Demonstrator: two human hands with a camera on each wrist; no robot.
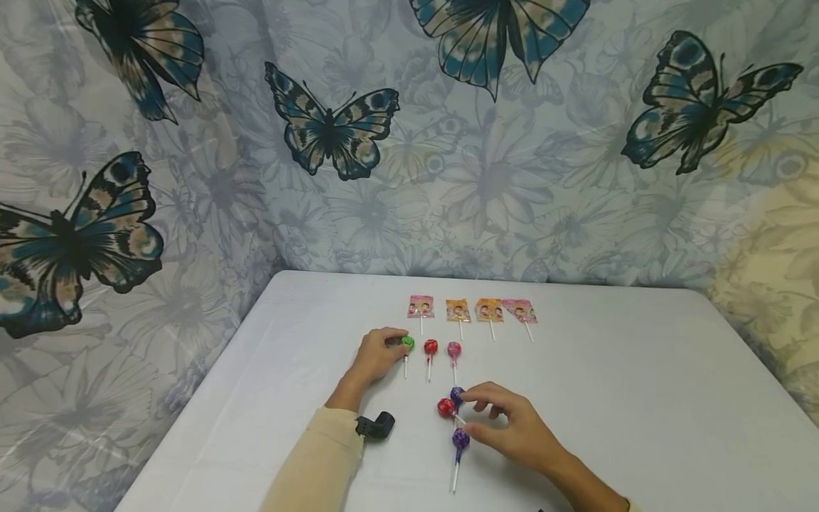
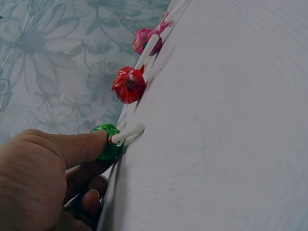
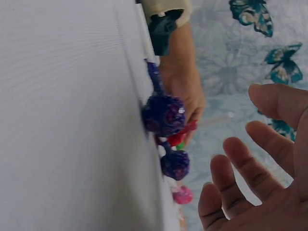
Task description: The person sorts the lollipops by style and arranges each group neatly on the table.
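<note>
My left hand point(image 1: 377, 355) pinches the green lollipop point(image 2: 107, 144) by its wrapped head, between thumb and fingers; its white stick points toward me. To its right lie a red lollipop point(image 1: 431, 347) and a pink lollipop point(image 1: 454, 349). Lower down, my right hand point(image 1: 512, 427) has its fingers spread around empty space, as the right wrist view shows. Just left of these fingers is a second red lollipop point(image 1: 446, 407), its stick raised toward the hand. It overlaps a column of two purple lollipops, the upper one point(image 1: 457, 395) by my fingertips and the lower one point(image 1: 461, 438) near my thumb.
Behind these, a row of flat lollipops in pink point(image 1: 421, 306) and orange point(image 1: 489, 309) wrappers lies on the white table point(image 1: 307, 313). A butterfly-patterned cloth point(image 1: 358, 227) hangs along the back and left. A black wrist device point(image 1: 376, 426) sits on my left sleeve.
</note>
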